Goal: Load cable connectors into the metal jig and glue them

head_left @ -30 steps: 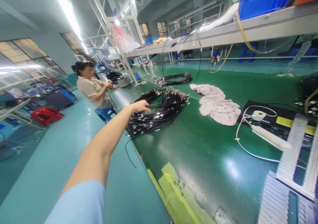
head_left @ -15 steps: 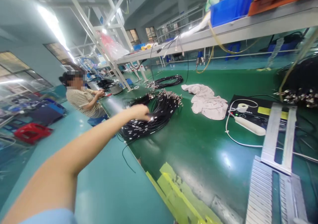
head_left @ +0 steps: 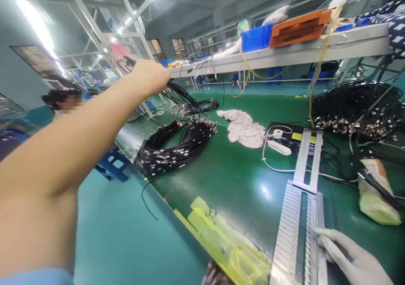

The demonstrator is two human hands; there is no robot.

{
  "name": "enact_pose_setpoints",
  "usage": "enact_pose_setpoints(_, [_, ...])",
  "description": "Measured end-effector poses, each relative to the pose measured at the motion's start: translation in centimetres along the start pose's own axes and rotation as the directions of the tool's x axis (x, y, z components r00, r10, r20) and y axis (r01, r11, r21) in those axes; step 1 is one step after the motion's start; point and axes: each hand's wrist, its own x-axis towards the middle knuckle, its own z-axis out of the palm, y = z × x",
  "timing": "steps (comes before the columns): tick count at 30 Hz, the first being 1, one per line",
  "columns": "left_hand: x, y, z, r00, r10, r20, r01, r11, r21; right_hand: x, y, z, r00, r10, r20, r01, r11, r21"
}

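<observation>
My left hand (head_left: pixel 152 76) is raised at the upper left, closed around a bunch of black cables (head_left: pixel 183 93). The bunch hangs to the right and down, above a big coiled bundle of black cables (head_left: pixel 172 154) with silvery ends and white tags. My right hand (head_left: pixel 356 255), in a pale glove, is at the lower right beside a slotted metal fixture (head_left: pixel 289 226). Its fingertips are pressed together at the fixture's right edge; whatever they hold is not discernible.
A crumpled pinkish cloth (head_left: pixel 245 129) and a black control box (head_left: pixel 284 133) lie on the green bench (head_left: pixel 228 184). More cables (head_left: pixel 357 108) are heaped at right. Yellow tape (head_left: pixel 221 234) lines the front edge. Behind is a shelf with a blue bin (head_left: pixel 256 38). A co-worker (head_left: pixel 65 101) sits at left.
My left hand has risen from the coiled bundle, now lifting a bunch of cables. My right hand has come into view by the fixture. The view has turned right.
</observation>
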Motion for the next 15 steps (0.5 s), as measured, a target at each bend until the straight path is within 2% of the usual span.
enact_pose_setpoints(1, [-1.2, 0.9, 0.2, 1.0, 0.0, 0.017, 0.0, 1.0, 0.023, -0.1, -1.2, -0.4, 0.998, 0.029, 0.047, -0.028, 0.999, -0.032])
enact_pose_setpoints(2, [-2.9, 2.0, 0.9, 0.996, 0.019, 0.082, -0.019, 1.0, -0.003, -0.3, -2.6, -0.6, 0.996, 0.052, 0.066, -0.049, 0.997, -0.059])
enact_pose_setpoints(3, [-4.9, 3.5, 2.1, 0.975, 0.066, 0.212, -0.055, 0.997, -0.059, -0.6, -4.2, -0.7, 0.996, 0.065, 0.061, -0.062, 0.996, -0.065])
enact_pose_setpoints(4, [-7.4, 5.1, 3.6, 0.914, 0.147, 0.377, -0.072, 0.976, -0.206, -0.9, -5.9, -0.4, 0.995, 0.077, 0.07, -0.074, 0.997, -0.038])
enact_pose_setpoints(5, [-10.1, 6.9, 5.5, 0.803, 0.284, 0.524, -0.061, 0.914, -0.402, -1.2, -7.6, 0.3, 0.991, 0.091, 0.094, -0.094, 0.995, 0.029])
enact_pose_setpoints(6, [-12.9, 8.6, 7.6, 0.73, 0.361, 0.581, -0.05, 0.875, -0.481, -1.6, -9.2, 1.3, 0.981, 0.098, 0.166, -0.121, 0.984, 0.133])
enact_pose_setpoints(7, [-15.8, 10.3, 9.7, 0.684, 0.401, 0.609, -0.039, 0.854, -0.519, -1.9, -10.6, 2.7, 0.952, 0.097, 0.291, -0.179, 0.946, 0.269])
enact_pose_setpoints(8, [-18.5, 11.7, 11.8, 0.641, 0.436, 0.632, -0.026, 0.835, -0.55, -2.1, -11.7, 4.3, 0.907, 0.08, 0.415, -0.27, 0.864, 0.424])
enact_pose_setpoints(9, [-20.9, 12.9, 13.7, 0.586, 0.474, 0.657, 0.003, 0.81, -0.586, -2.1, -12.6, 6.0, 0.838, 0.078, 0.54, -0.402, 0.759, 0.513])
enact_pose_setpoints(10, [-22.9, 13.8, 15.3, 0.538, 0.521, 0.663, 0.081, 0.751, -0.656, -1.9, -13.3, 7.7, 0.755, 0.129, 0.643, -0.555, 0.647, 0.523])
enact_pose_setpoints(12, [-25.5, 14.9, 17.4, 0.551, 0.549, 0.628, 0.167, 0.665, -0.728, -0.7, -14.3, 10.7, 0.603, 0.158, 0.782, -0.761, 0.409, 0.504])
enact_pose_setpoints(13, [-26.3, 15.1, 17.9, 0.568, 0.542, 0.62, 0.205, 0.636, -0.744, 0.3, -14.8, 11.9, 0.558, 0.154, 0.815, -0.813, 0.298, 0.501])
enact_pose_setpoints(14, [-26.8, 15.2, 17.9, 0.589, 0.531, 0.609, 0.222, 0.619, -0.754, 1.6, -15.3, 12.8, 0.54, 0.132, 0.831, -0.834, 0.216, 0.508])
enact_pose_setpoints(15, [-27.1, 15.2, 17.8, 0.598, 0.531, 0.6, 0.226, 0.607, -0.762, 3.0, -15.9, 13.6, 0.555, 0.102, 0.826, -0.828, 0.165, 0.536])
